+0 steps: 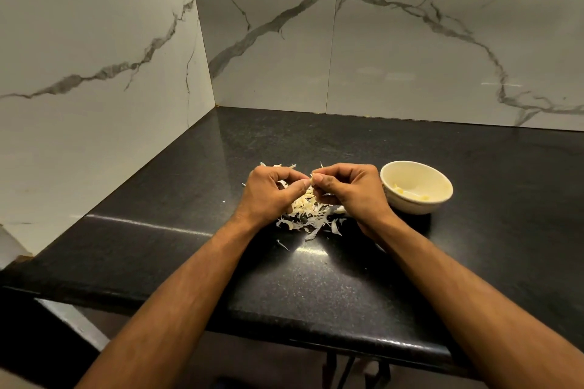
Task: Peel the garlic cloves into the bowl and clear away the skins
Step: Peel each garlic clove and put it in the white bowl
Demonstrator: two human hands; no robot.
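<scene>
Left hand (274, 191) and right hand (350, 189) meeting fingertip to fingertip, both curled and pinching one small garlic clove (311, 181) just above the heap of skins (311, 215) mid-counter. Bowl (416, 187) just right of the right hand, a few peeled pieces inside. Bare black counter (316, 278) ahead to the front edge, more toward the marble walls (94, 57).

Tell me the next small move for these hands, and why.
Probably pull the skin off the clove pinched between the left hand and right hand, letting it fall on the skins below. The bowl at right awaits the bare clove.
</scene>
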